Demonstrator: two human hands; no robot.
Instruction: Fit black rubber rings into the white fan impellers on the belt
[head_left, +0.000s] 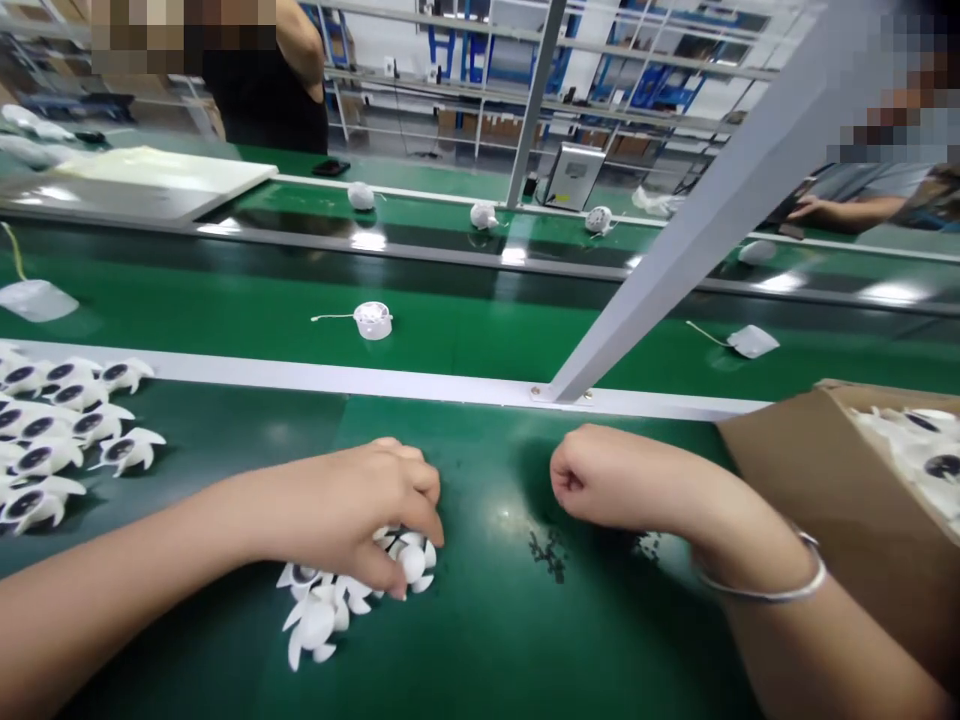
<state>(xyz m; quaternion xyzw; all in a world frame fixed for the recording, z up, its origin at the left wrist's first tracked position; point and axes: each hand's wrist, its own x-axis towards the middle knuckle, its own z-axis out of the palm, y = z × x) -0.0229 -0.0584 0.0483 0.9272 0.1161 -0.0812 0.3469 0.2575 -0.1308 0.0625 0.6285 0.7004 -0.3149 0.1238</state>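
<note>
My left hand [382,510] curls its thumb and fingers around a small white fan impeller [411,562]. Beside it on the green surface lie several more white impellers [313,622], partly covered by the hand. My right hand [600,475] is closed in a loose fist, knuckles turned away; whatever its fingers may hold is hidden. Just below and left of that fist is a scatter of tiny black parts [549,553]. More tiny pieces [646,545] show under the right wrist, which wears a metal bangle.
Rows of impellers [45,455] stand at the left. A cardboard box [810,500] of impellers is at the right. A slanted grey post [697,220] rises from the white rail. Beyond, a green belt carries white housings [373,320]. Two people are across the line.
</note>
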